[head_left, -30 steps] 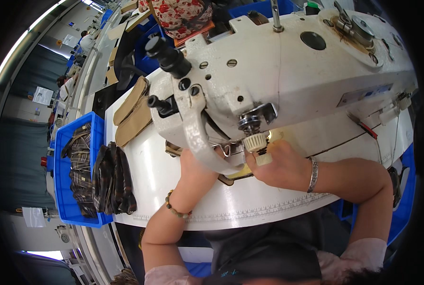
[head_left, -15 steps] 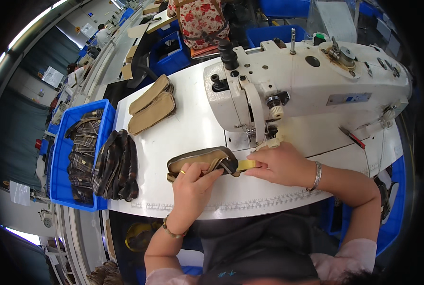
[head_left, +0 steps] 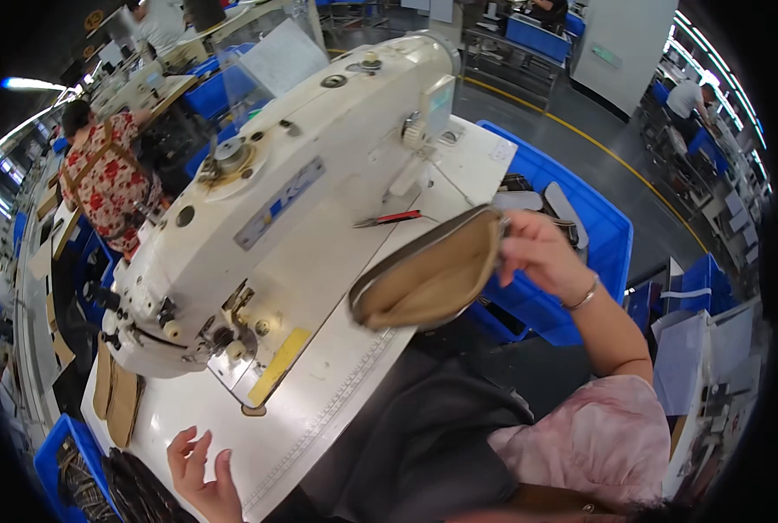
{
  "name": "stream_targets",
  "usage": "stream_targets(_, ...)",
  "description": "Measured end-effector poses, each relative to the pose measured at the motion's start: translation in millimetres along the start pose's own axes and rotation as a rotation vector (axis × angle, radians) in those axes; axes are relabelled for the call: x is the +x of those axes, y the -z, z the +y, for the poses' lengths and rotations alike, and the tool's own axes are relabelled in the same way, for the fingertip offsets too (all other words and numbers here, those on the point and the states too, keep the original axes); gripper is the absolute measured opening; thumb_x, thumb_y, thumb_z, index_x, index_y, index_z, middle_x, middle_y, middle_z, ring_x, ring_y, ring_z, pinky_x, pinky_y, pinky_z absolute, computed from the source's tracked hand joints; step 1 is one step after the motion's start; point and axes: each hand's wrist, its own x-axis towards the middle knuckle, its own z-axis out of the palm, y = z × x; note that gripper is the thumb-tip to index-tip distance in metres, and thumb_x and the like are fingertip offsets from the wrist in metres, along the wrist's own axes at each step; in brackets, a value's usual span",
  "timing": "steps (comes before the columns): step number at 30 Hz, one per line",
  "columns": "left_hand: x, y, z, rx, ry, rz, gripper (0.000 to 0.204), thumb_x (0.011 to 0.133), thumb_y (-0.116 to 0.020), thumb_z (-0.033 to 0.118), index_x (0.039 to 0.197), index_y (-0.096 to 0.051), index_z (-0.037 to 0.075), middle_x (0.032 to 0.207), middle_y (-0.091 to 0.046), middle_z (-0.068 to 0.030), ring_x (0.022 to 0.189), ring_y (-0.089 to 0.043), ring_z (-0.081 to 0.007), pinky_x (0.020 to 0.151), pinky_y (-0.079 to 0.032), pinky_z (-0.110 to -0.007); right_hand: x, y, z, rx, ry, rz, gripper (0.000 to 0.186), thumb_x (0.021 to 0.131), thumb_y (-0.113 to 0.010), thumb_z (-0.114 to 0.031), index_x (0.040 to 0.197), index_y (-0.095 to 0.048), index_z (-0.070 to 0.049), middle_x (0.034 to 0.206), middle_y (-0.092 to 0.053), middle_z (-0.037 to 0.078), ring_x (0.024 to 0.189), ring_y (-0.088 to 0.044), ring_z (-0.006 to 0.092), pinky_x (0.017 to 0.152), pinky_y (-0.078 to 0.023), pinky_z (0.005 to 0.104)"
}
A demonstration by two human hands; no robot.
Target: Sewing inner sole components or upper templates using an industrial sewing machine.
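My right hand (head_left: 542, 254) grips a tan shoe upper with a dark edge (head_left: 428, 277) and holds it up over the right end of the white sewing table (head_left: 337, 392), toward a blue crate (head_left: 594, 228). My left hand (head_left: 199, 475) is open, fingers spread, at the table's near left edge and holds nothing. A white industrial sewing machine (head_left: 293, 183) stands between them, with a yellow tape strip (head_left: 277, 366) on the bed near its needle.
Red-handled snips (head_left: 387, 218) lie on the table behind the machine. Tan pieces (head_left: 117, 403) are stacked at the table's left end. Dark pieces (head_left: 132, 488) lie beside a blue bin (head_left: 58, 458) at lower left. Another person in a floral top (head_left: 110, 179) works beyond.
The view has swung right. My right hand has lifted the shoe upper away from the needle and carried it to the right. My left hand has let go and drawn back to the table's edge.
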Motion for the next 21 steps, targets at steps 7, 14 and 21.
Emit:
stream_targets(7, 24.9, 16.3, -89.7, 0.106, 0.119, 0.025, 0.020, 0.086, -0.067, 0.003, 0.106, -0.070, 0.002, 0.109, -0.065, -0.0058, 0.088, -0.060, -0.0158, 0.063, -0.043, -0.026, -113.8, 196.1, -5.7, -1.525, -0.077, 0.964, 0.057, 0.091, -0.065, -0.042, 0.131, -0.054, -0.002, 0.110, -0.067, 0.015, 0.079, -0.067, 0.0179, 0.071, -0.053, 0.0329)
stream_targets(14, 57.3, 21.2, -126.5, 0.277, 0.153, 0.049, 0.014, 0.086, -0.070, 0.011, 0.096, -0.072, 0.002, 0.098, -0.069, -0.0146, 0.092, -0.065, -0.0334, 0.082, -0.051, -0.038, -29.5, 112.6, 28.0, -1.241, 0.296, 0.477, 0.023, 0.089, -0.065, -0.004, 0.110, -0.063, 0.004, 0.095, -0.067, 0.015, 0.080, -0.064, 0.0229, 0.074, -0.050, 0.0324)
stream_targets(21, 88.6, 29.6, -174.6, 0.469, 0.318, 0.115, 0.018, 0.086, -0.069, 0.016, 0.099, -0.073, 0.004, 0.103, -0.068, -0.0173, 0.101, -0.064, -0.0323, 0.086, -0.050, -0.038, 68.8, -82.8, 42.2, -1.282, 0.873, -0.580, 0.022, 0.081, -0.071, -0.009, 0.101, -0.067, -0.007, 0.094, -0.069, 0.015, 0.078, -0.066, 0.0351, 0.069, -0.050, 0.0441)
